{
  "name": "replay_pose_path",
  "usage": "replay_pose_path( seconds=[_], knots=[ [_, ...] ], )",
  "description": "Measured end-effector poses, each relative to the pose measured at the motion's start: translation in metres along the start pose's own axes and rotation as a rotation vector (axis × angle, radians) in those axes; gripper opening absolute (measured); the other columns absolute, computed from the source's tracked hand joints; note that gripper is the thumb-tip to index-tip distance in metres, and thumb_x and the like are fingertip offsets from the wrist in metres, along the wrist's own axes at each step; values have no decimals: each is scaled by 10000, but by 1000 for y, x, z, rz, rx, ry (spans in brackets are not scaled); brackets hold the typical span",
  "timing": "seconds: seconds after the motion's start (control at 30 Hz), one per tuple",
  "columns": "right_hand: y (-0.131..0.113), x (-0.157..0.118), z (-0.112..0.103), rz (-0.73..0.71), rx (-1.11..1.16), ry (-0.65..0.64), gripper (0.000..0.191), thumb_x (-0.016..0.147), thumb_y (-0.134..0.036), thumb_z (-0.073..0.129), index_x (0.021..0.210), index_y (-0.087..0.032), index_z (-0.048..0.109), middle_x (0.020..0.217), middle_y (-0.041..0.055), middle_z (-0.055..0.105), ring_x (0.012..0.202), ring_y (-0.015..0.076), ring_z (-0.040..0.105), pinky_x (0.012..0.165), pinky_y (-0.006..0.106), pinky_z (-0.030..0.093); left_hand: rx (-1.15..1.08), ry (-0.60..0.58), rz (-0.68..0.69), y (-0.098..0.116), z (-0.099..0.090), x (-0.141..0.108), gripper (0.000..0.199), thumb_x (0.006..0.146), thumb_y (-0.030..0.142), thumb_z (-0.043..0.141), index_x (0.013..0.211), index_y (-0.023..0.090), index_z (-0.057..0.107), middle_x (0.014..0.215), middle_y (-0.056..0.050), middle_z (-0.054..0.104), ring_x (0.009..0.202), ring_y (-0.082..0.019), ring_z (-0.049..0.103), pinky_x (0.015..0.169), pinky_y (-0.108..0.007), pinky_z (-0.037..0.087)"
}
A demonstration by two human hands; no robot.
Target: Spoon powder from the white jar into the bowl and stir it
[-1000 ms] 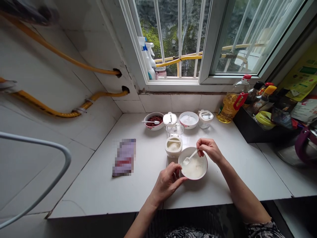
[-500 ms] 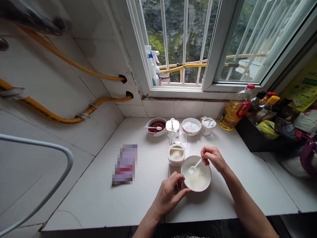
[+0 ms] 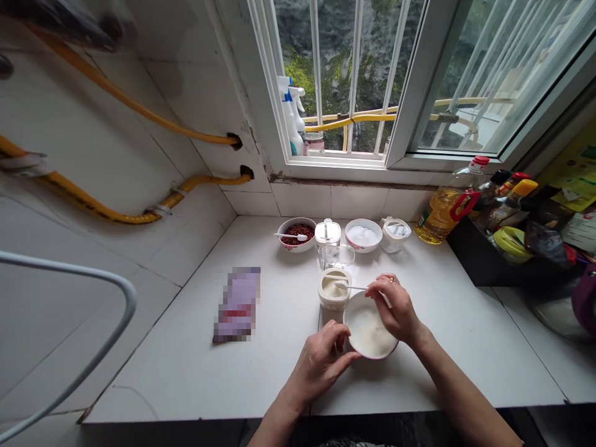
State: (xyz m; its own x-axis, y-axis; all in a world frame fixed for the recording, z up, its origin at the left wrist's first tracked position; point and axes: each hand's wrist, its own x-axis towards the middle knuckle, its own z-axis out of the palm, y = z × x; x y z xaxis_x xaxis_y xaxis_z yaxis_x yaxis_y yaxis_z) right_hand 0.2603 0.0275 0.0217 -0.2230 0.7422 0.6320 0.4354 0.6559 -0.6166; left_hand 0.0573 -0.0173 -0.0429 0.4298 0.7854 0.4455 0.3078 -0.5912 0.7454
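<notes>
My left hand [image 3: 321,360] grips the left rim of a white bowl [image 3: 370,329] that has pale powder in its bottom. Between the fingertips of my right hand [image 3: 395,307] is the handle of a small white spoon [image 3: 354,287], above the bowl's far edge. The spoon's head is over the mouth of an open square jar [image 3: 334,298] of pale powder, just behind and left of the bowl. The jar's clear lid [image 3: 339,255] is tipped back behind it.
Along the wall stand a bowl of dark red bits [image 3: 297,234] with a spoon, a closed jar [image 3: 328,233], a bowl of white grains [image 3: 364,236] and another jar [image 3: 395,234]. An oil bottle [image 3: 436,214] and black box [image 3: 470,251] are right; a blurred purple packet [image 3: 238,304] lies left.
My right hand has moved the spoon from inside the bowl left and up to the open jar's mouth. My left hand stays on the rim. The view has shifted slightly.
</notes>
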Motion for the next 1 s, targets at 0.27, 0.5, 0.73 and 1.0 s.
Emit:
replay_pose_path(
  seconds=[0.27,0.5,0.73,1.0],
  knots=[
    [-2,-1,-14,-27,3,110,159,872,-93,480,846,-217,576,711,11,651,660,173,587,831,416,458,21,4,26,-2,-2,1,224,909,371,631,971,193,511,744,15,518,606,-118,488,548,-212,432],
    [4,4,-33,434,261,-157,143,707,-108,442,662,-198,543,536,-34,513,505,123,468,521,258,381,-2,-15,3,-1,-3,1,205,906,342,639,967,192,514,755,18,513,617,-109,493,571,-209,441],
    [-4,5,-30,185,-21,-493,172,694,-57,440,626,-199,509,614,6,580,685,160,480,646,265,406,9,-8,13,-2,-3,0,201,910,350,634,957,191,521,744,20,504,613,-107,481,553,-202,429],
    [-4,6,-29,310,97,-397,159,674,-94,426,595,-199,515,572,-4,545,630,148,473,563,247,382,11,-9,-9,-2,-3,0,217,908,375,629,948,182,538,740,16,508,616,-107,481,561,-211,433]
  ],
)
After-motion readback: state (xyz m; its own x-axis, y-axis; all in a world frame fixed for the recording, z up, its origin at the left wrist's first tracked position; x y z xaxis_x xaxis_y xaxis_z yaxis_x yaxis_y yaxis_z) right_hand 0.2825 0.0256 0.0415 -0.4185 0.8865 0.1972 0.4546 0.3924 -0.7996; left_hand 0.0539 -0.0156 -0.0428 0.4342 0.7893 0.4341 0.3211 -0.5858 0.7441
